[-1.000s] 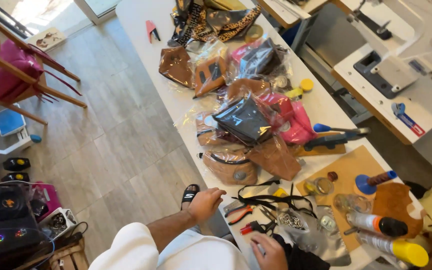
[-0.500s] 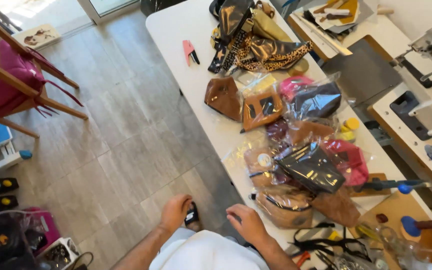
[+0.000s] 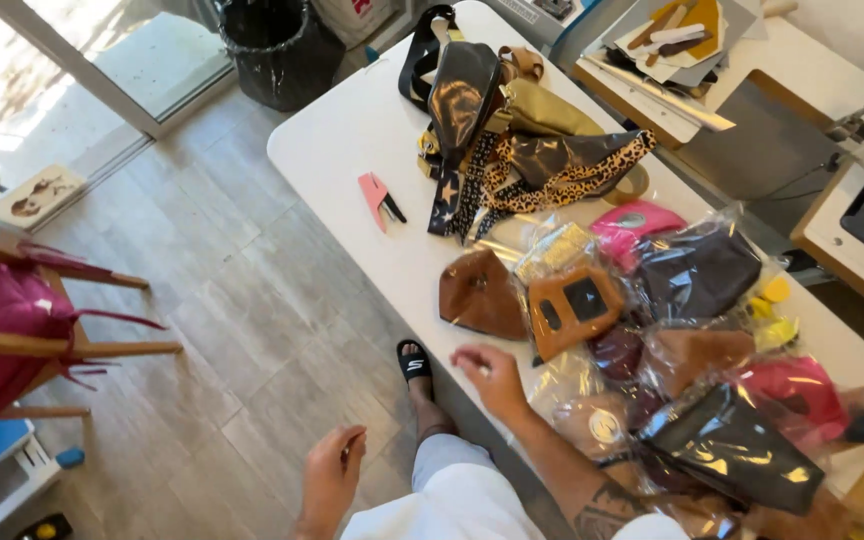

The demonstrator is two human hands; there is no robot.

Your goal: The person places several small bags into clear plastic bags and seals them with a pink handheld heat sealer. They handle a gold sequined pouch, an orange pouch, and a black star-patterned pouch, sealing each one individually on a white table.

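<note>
My right hand [image 3: 492, 378] rests with spread fingers on the near edge of the white table [image 3: 352, 130]. It lies just below a brown leather pouch [image 3: 480, 295] and beside clear-wrapped bags [image 3: 592, 420]. A tan bag with a black window [image 3: 572, 305] lies just past the pouch. My left hand [image 3: 332, 482] hangs off the table over the floor, fingers loosely curled, with nothing seen in it.
A pile of black, gold and leopard-strap belt bags [image 3: 537, 150] lies at the far end of the table, with a pink hand tool [image 3: 377, 197] beside it. More wrapped bags [image 3: 722, 440] crowd the right. A wooden chair with a magenta cushion [image 3: 2, 320] stands at the left, a black bin [image 3: 277, 45] beyond. My sandalled foot [image 3: 414, 365] is by the table.
The view has swung toward the far end of the table. My right hand has come up onto the table edge by the brown pouch, and my left hand has dropped to my side.
</note>
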